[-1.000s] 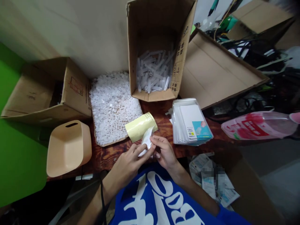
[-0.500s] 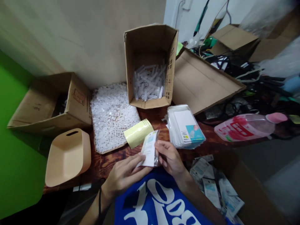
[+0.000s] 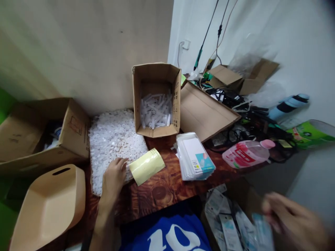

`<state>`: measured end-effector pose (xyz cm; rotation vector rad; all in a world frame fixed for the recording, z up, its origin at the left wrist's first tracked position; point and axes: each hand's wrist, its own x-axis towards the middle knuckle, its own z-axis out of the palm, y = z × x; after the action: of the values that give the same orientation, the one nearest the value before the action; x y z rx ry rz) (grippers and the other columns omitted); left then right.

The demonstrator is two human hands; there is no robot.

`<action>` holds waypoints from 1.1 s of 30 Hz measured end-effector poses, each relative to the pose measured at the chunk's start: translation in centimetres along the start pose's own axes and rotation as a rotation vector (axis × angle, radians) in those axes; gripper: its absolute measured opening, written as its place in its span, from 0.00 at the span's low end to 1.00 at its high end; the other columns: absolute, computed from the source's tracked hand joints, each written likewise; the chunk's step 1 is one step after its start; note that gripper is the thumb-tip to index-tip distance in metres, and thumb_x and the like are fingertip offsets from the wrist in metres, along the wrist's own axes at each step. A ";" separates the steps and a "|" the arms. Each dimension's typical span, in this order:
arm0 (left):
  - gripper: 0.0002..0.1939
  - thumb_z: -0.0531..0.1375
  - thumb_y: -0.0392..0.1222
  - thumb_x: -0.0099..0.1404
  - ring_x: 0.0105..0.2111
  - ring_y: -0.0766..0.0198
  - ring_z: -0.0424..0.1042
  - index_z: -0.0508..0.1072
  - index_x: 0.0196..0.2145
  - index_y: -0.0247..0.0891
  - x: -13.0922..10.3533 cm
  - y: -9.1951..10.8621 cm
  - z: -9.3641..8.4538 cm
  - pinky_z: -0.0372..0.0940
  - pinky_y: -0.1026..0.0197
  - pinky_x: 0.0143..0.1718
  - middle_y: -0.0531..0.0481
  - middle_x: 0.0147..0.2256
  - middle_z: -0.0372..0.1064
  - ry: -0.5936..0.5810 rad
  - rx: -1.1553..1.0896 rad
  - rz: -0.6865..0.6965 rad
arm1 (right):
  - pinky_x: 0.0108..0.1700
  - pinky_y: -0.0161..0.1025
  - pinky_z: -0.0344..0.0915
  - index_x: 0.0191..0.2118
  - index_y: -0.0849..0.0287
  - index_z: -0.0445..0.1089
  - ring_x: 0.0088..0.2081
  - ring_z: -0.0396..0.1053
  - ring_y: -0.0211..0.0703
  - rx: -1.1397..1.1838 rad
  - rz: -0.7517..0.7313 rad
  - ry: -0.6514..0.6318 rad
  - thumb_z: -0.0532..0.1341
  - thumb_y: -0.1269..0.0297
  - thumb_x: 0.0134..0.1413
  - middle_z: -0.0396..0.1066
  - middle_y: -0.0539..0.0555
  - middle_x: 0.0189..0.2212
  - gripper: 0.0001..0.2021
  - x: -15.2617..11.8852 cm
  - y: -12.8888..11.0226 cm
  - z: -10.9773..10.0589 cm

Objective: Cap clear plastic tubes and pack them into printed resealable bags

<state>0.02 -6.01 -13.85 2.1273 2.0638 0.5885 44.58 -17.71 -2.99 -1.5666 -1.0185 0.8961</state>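
Observation:
My left hand (image 3: 113, 176) rests at the front right part of a flat tray of small white pieces (image 3: 115, 139), its fingers curled together among them; what they pinch is too small to make out. A yellow sticker sheet (image 3: 147, 166) lies just right of that hand. Over the open box of filled packets (image 3: 229, 228) at the lower right, my right hand (image 3: 288, 212) is smeared by motion. One blurred packet (image 3: 263, 230) is just below its fingers; whether they touch it is unclear. A stack of clear sleeves with printed cards (image 3: 195, 157) sits on the table.
A cardboard box of clear tubes (image 3: 157, 131) stands behind the table's middle. At left are a beige bin (image 3: 49, 202) and another cardboard box (image 3: 75, 129). A pink bottle (image 3: 247, 153), a green bag (image 3: 311, 134) and tangled cables (image 3: 235, 134) are at right.
Both hands have left the packet they held together before my shirt. My left hand moved left to the white pieces, my right hand moved right over the packet box. The view has shifted.

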 end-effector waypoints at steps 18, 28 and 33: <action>0.09 0.55 0.34 0.71 0.39 0.61 0.74 0.76 0.38 0.37 1.0 -2.4 1.5 0.63 0.63 0.40 0.44 0.41 0.74 -0.147 -0.036 -0.223 | 0.43 0.43 0.65 0.35 0.64 0.69 0.40 0.74 0.54 -0.593 -0.351 -0.153 0.60 0.79 0.50 0.74 0.66 0.34 0.07 20.0 -4.4 35.7; 0.10 0.55 0.33 0.70 0.48 0.55 0.74 0.75 0.44 0.37 1.8 -2.6 1.5 0.67 0.52 0.52 0.42 0.44 0.76 -0.007 -0.213 -0.121 | 0.33 0.38 0.69 0.40 0.56 0.69 0.30 0.74 0.45 0.126 -0.384 -0.504 0.65 0.59 0.59 0.74 0.52 0.30 0.08 10.5 -2.5 32.3; 0.12 0.61 0.45 0.69 0.39 0.59 0.80 0.75 0.45 0.36 0.7 -1.1 0.5 0.75 0.57 0.43 0.45 0.40 0.78 0.220 -0.866 -0.182 | 0.34 0.38 0.71 0.36 0.58 0.69 0.29 0.75 0.41 0.301 -0.176 -0.702 0.67 0.59 0.58 0.74 0.52 0.32 0.09 8.0 1.5 32.8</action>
<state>-0.89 -5.17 -14.55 1.4002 1.5959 1.4095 17.79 0.99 -11.56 -0.8954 -1.3982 1.4439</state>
